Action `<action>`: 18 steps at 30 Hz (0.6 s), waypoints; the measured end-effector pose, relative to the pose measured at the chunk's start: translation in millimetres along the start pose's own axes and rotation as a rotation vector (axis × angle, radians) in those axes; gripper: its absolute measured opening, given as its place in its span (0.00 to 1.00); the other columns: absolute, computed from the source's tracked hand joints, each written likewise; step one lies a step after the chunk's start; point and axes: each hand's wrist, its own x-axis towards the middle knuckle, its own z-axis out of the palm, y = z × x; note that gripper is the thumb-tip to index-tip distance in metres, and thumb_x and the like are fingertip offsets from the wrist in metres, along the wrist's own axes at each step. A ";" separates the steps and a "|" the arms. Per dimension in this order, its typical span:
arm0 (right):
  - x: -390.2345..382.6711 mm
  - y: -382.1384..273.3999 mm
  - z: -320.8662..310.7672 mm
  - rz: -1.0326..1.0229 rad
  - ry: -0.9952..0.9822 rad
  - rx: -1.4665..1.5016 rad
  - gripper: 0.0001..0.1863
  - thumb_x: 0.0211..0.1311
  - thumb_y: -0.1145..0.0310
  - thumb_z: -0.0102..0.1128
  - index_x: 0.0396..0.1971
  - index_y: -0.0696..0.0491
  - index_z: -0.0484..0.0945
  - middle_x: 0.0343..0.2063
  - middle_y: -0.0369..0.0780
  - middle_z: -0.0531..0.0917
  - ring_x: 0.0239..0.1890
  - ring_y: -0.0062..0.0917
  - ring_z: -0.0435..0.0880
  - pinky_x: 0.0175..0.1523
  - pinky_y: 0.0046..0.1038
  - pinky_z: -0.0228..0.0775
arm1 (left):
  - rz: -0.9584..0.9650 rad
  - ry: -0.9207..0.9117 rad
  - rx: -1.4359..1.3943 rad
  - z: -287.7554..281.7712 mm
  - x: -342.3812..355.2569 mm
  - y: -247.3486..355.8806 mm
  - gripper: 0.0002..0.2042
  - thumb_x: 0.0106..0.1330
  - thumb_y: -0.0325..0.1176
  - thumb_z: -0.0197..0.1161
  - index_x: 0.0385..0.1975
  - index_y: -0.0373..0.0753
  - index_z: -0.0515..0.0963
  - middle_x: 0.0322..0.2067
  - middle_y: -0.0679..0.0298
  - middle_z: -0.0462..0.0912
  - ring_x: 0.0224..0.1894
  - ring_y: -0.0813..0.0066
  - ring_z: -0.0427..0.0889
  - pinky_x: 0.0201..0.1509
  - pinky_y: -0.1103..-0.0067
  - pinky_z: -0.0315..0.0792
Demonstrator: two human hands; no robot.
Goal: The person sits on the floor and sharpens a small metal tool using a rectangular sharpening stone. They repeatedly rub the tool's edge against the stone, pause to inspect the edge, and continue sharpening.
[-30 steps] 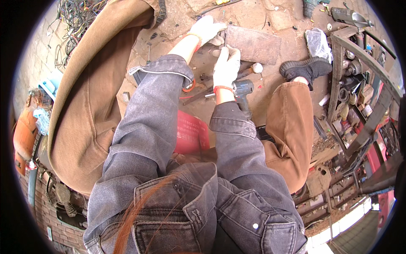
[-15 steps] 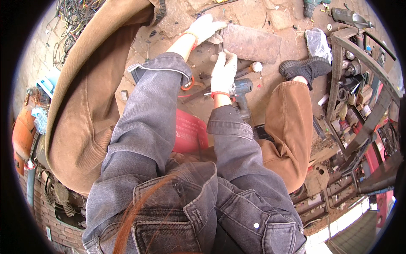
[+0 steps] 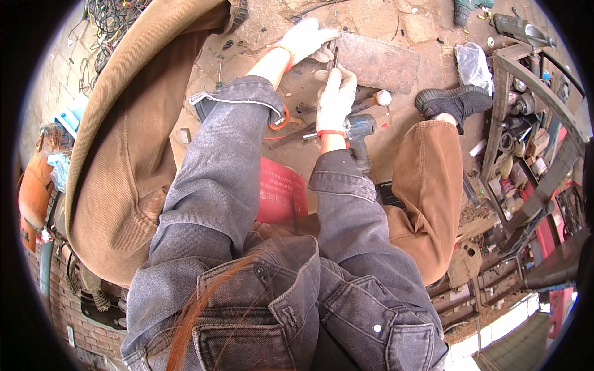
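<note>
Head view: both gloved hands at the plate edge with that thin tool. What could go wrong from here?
1. The right hand pinches a thin dark rod beside the left hand; a slip could jab the left glove.
2. The rusty metal plate lies loose on the dirt and might shift under pressure.
3. The cordless drill and scattered tools crowd the right wrist and could snag it.
</note>
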 end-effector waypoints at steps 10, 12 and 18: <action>4.3 7.1 1.7 0.001 -0.002 0.046 0.15 0.76 0.66 0.49 0.53 0.60 0.71 0.30 0.40 0.86 0.17 0.14 0.66 0.24 0.20 0.61 | 0.056 0.089 -0.020 6.8 1.6 -5.0 0.21 0.71 0.42 0.63 0.45 0.23 0.78 0.28 0.47 0.88 0.25 0.70 0.88 0.29 0.81 0.82; 5.1 7.7 2.8 0.004 0.000 0.057 0.15 0.76 0.66 0.49 0.53 0.60 0.71 0.30 0.40 0.86 0.18 0.14 0.67 0.25 0.20 0.62 | 0.055 0.095 -0.020 6.4 1.3 -4.7 0.21 0.71 0.42 0.63 0.45 0.23 0.78 0.28 0.47 0.87 0.25 0.70 0.88 0.29 0.81 0.82; 3.1 4.3 3.3 0.028 -0.003 0.074 0.14 0.76 0.67 0.49 0.53 0.60 0.71 0.30 0.41 0.86 0.17 0.14 0.66 0.23 0.19 0.60 | 0.069 0.112 -0.034 7.7 0.9 -6.0 0.21 0.70 0.42 0.64 0.43 0.24 0.79 0.28 0.47 0.87 0.25 0.69 0.88 0.29 0.81 0.82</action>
